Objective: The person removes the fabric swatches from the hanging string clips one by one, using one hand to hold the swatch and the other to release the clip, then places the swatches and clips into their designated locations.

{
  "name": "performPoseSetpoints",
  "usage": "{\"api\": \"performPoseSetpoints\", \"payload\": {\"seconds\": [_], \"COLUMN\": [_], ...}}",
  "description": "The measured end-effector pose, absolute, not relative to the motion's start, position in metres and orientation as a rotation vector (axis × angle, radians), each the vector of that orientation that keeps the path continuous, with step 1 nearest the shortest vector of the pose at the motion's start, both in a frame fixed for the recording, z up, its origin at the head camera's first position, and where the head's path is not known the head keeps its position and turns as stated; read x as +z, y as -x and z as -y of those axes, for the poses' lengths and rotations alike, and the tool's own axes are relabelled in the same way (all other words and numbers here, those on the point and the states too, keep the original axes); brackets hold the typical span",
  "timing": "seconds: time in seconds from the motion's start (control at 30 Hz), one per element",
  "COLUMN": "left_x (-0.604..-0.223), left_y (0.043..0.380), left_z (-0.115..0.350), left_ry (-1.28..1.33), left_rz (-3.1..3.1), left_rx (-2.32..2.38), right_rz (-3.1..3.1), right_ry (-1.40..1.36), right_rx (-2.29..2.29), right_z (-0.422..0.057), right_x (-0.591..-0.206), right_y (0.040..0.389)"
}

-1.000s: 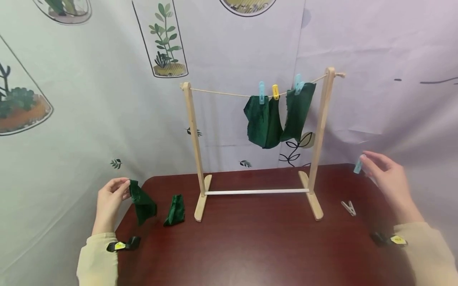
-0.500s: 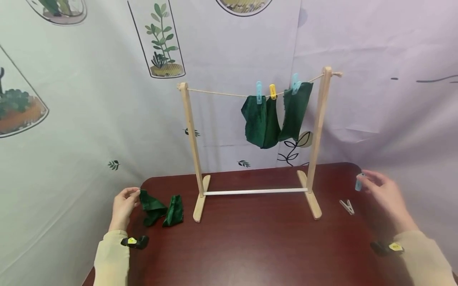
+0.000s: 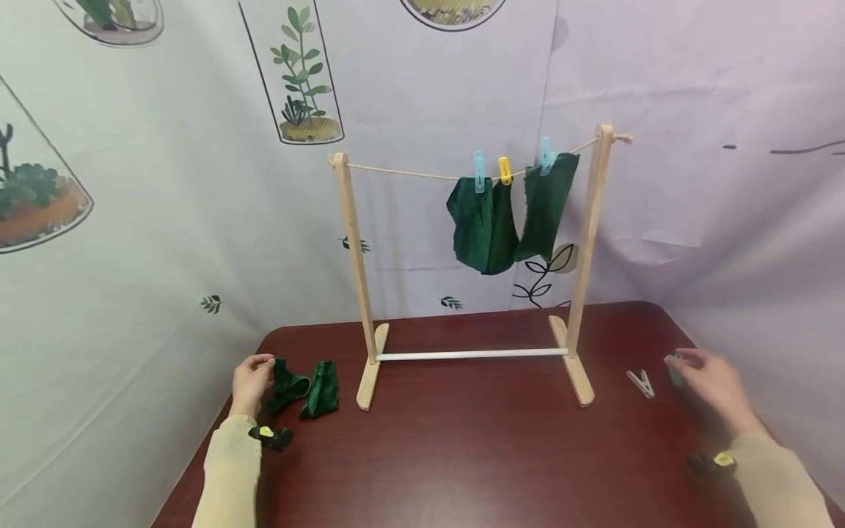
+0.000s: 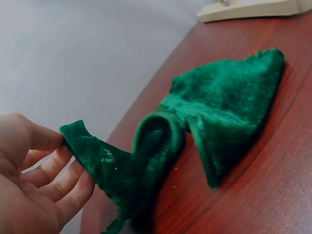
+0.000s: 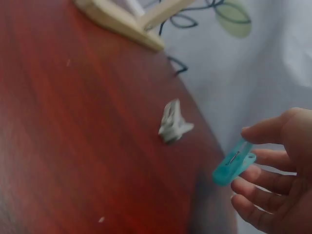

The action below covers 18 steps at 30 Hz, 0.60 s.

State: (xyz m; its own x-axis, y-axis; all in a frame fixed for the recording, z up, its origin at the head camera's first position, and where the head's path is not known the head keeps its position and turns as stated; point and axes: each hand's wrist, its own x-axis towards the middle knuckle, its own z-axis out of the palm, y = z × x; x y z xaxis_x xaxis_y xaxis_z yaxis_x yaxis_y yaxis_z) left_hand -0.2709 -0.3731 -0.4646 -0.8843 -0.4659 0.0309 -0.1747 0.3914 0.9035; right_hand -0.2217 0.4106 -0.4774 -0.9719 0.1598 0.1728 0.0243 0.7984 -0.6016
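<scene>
My left hand (image 3: 251, 383) pinches the corner of a green velvet cloth (image 4: 105, 163) between thumb and fingers; its lower part touches the table. Just right of it lies a second green cloth (image 3: 321, 390), folded on the tabletop. At the right edge my right hand (image 3: 716, 385) holds a light blue clothespin (image 5: 234, 163) between thumb and fingers, low over the table. A white clothespin (image 3: 640, 383) lies a little to the left of that hand.
A wooden drying rack (image 3: 594, 242) stands at the back with a string line (image 3: 403, 173). Green cloths (image 3: 546, 205) hang on its right half, clipped by blue clothespins (image 3: 479, 172) and a yellow clothespin (image 3: 505, 170). A printed curtain (image 3: 429, 88) borders the table (image 3: 462, 440).
My left hand has moved right and down, lowering the held cloth beside the folded one. My right hand has come down toward the table with the blue clothespin.
</scene>
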Motion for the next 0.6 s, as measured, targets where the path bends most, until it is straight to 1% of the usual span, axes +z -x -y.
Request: {"api": "performPoseSetpoints", "payload": {"seconds": [0.2,0.37,0.6], "left_x": [-0.477,-0.486,-0.487], "left_y": [0.277,0.285,0.291], "left_z": [0.369,0.371,0.374], "left_ry": [-0.578,-0.584,-0.642], "left_rz": [2.401,2.438,2.409], "left_rx": [-1.384,-1.251,-1.297], "right_rz": [2.861,2.874,2.922], "right_ry": [0.18,0.186,0.153], "right_rx": [0.844,0.843,0.844], "right_z": [-0.42,-0.418,-0.419], "right_x": [-0.492,-0.492,-0.491], "right_y": [0.221,0.222,0.226]}}
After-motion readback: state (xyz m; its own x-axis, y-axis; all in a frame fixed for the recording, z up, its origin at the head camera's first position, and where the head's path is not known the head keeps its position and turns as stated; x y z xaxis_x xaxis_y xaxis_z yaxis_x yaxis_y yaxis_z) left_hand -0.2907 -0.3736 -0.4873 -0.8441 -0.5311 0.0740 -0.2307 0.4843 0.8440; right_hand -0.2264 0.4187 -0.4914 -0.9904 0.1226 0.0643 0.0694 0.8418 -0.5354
